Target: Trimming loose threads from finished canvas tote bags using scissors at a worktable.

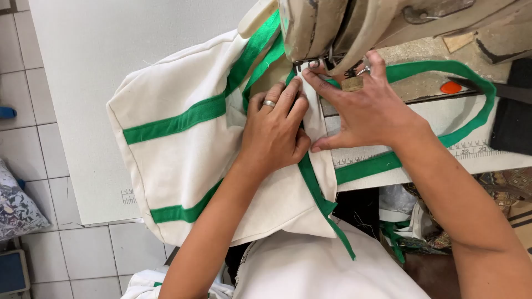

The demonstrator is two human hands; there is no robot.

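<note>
A cream cloth bag (pixel 177 160) with green strap bands lies under the head of a beige sewing machine (pixel 343 27). My left hand (pixel 274 133), with a ring on one finger, presses flat on the cloth just before the presser foot (pixel 311 63). My right hand (pixel 363 108) presses the cloth from the right, fingertips beside the foot. A narrow green strap (pixel 316 191) runs between my hands and hangs off the table's front edge. Another loop of green strap (pixel 471 75) curves over the table to the right.
The white sewing table (pixel 83 83) has a printed ruler along its front edge (pixel 471 149). An orange piece (pixel 450 87) lies near the machine base. Tiled floor (pixel 33 127) lies to the left, with a bag of scraps (pixel 16 205). Cloth heaps sit below the table (pixel 410 227).
</note>
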